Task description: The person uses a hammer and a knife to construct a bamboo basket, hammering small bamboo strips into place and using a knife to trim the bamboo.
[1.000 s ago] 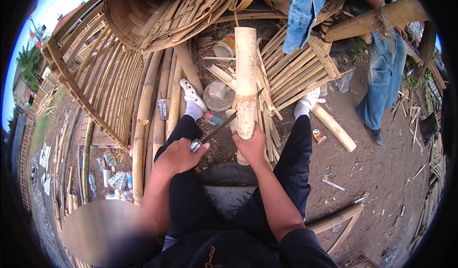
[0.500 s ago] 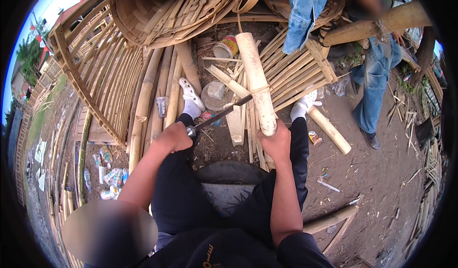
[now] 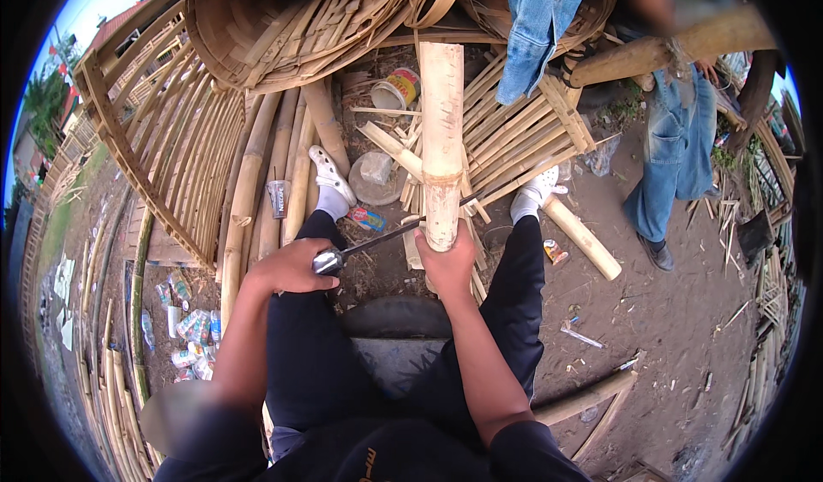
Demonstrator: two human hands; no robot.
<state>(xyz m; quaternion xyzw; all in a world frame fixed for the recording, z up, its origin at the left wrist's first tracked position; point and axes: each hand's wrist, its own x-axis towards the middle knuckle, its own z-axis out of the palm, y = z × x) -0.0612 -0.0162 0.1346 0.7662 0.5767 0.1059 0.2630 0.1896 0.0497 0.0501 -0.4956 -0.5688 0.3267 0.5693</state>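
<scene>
My right hand (image 3: 447,261) is closed round the near end of a pale bamboo piece (image 3: 442,130), which points away from me. One ringed node (image 3: 441,178) crosses its lower half. My left hand (image 3: 296,268) grips the handle of a long-bladed knife (image 3: 377,242), its metallic handle end showing beside the fingers. The dark blade slants up to the right and passes beneath the bamboo, which hides part of it. Beyond the bamboo, a slatted bamboo panel (image 3: 523,139) and loose split strips lie on the ground between my feet.
Woven baskets (image 3: 309,27) stand ahead, with a slatted bamboo frame (image 3: 171,156) and leaning poles at the left. A plastic cup (image 3: 278,197) sits by the poles. A short bamboo length (image 3: 583,237) lies by my right foot. Another person in jeans (image 3: 673,147) is at the far right.
The bamboo has swung from a tilt to nearly straight ahead and come left and nearer. The knife has drawn down; its blade now runs beneath the bamboo instead of meeting its left side.
</scene>
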